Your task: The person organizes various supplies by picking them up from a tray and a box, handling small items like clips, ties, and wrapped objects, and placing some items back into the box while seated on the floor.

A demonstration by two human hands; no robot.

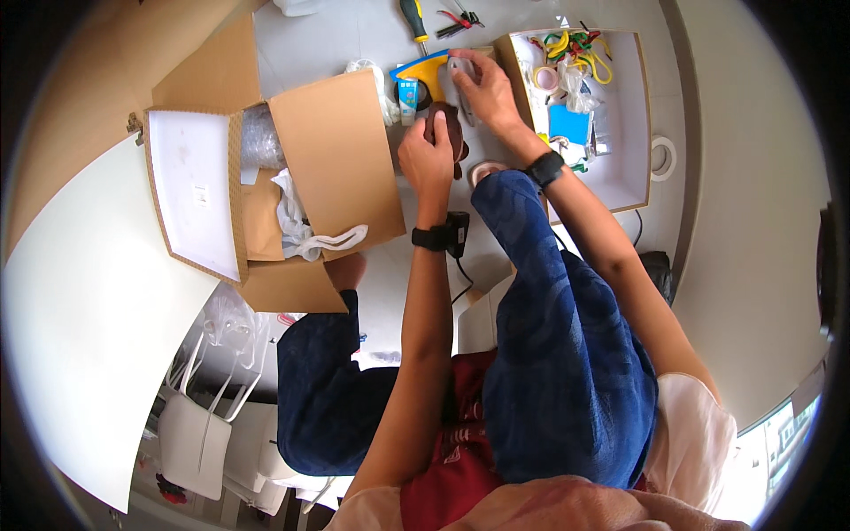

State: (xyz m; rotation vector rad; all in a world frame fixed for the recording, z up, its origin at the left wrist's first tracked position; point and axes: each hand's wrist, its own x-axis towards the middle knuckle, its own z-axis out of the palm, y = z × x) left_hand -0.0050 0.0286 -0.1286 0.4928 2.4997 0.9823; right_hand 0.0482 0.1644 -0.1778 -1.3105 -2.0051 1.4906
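My left hand [426, 156] grips a small dark brown item [453, 133], possibly soft, with the thumb on top. Close beside it, my right hand [488, 89] pinches a flat grey item [459, 86] between thumb and index finger; its exact kind is unclear. Partly behind the grey item lies a yellow tool with a blue edge [425, 66], like a scraper or squeegee. A blue and white tube or packet [408, 99] rests to the left of that tool.
An open cardboard box [339, 159] with plastic bags stands at left. At right is a white-lined box [627, 119] holding cords and tape. A screwdriver [414, 20], black and red pieces [458, 25] and a tape roll [663, 159] lie on the floor. A black adapter [457, 233] trails a cable.
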